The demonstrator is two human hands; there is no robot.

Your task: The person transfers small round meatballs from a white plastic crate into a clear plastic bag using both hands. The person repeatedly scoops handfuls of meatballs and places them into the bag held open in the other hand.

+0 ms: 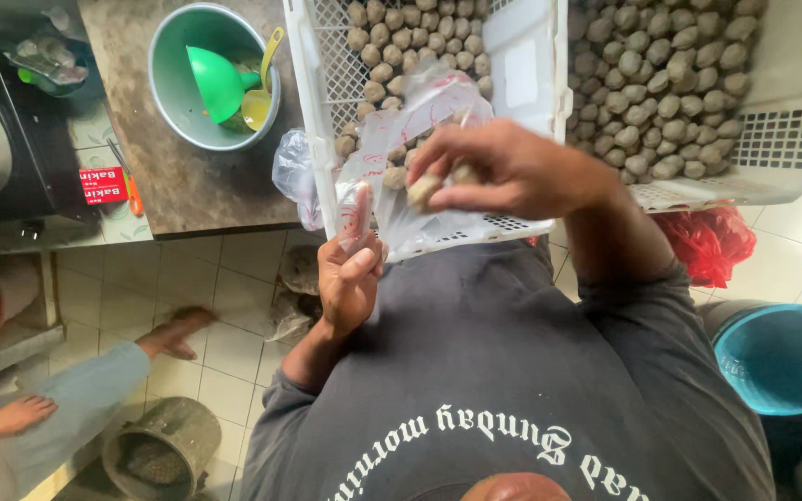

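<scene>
Nearest the lens I see a dark grey shirt (512, 371) filling the lower middle of the frame. Above it my left hand (350, 274) rises at centre, its grip pinching the edge of a clear plastic bag (401, 139). My right hand (503, 172), just right of centre, has its grip closed around a few beige balls (424, 190) at the bag's mouth.

Behind both hands a white slotted crate (313, 102) tilts toward me, with a heap of the same balls inside; a second white crate (772, 139) at upper right is full of them too. A red plastic bag (712, 241) lies under that second crate's edge.

The floor is pale square tile (234, 278). A blue basket (782, 357) sits at lower right, a grey perforated bucket (164, 450) at lower left. Another person's bare foot (178, 334) and light blue trouser leg (76, 399) enter from the left edge.

Farther back, at upper left, a brown counter (141, 102) carries a pale green bowl (174, 79) holding a green funnel (215, 79) and a yellow spoon (262, 93). A dark appliance (30, 139) stands at the far left.
</scene>
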